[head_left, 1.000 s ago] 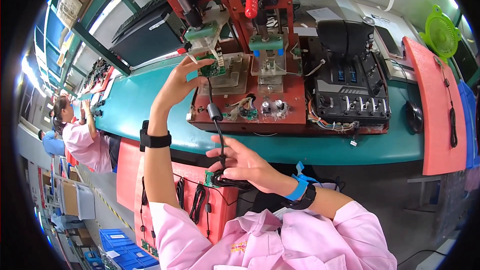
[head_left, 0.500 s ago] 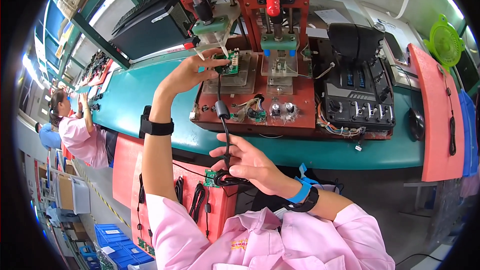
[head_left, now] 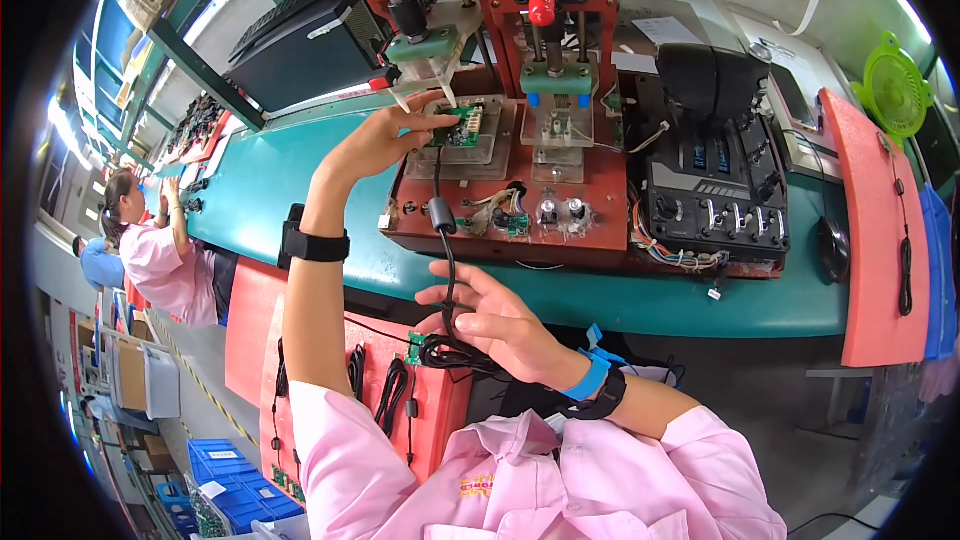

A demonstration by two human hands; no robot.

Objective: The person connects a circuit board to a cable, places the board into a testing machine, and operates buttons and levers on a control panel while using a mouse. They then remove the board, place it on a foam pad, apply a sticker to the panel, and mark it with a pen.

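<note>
Left hand (head_left: 385, 140): here it is, fingers bent, index finger reaching onto the board; whether it pinches, I can't tell from here.
Circuit board (head_left: 460, 130): green, right at the left hand's fingertips, over the clear fixture plate (head_left: 497, 135).
Press head (head_left: 425, 48): hangs just above the left hand, prongs close, so headroom is tight.
Black cable (head_left: 438, 172): runs from the board down toward the right hand.
Right hand (head_left: 500, 325): half open, fingers spread, cable passing among them; I can't tell whether it grips.
Cable coil (head_left: 455, 353): just below and left of the right hand, beside the red foam (head_left: 440, 410).
Bench edge (head_left: 600, 320): curves past just ahead of the right hand.
Green mat (head_left: 265, 195): a wide stretch left of the left hand.
Black console (head_left: 710, 200): bulky, well right of the left hand, limiting sideways room.
</note>
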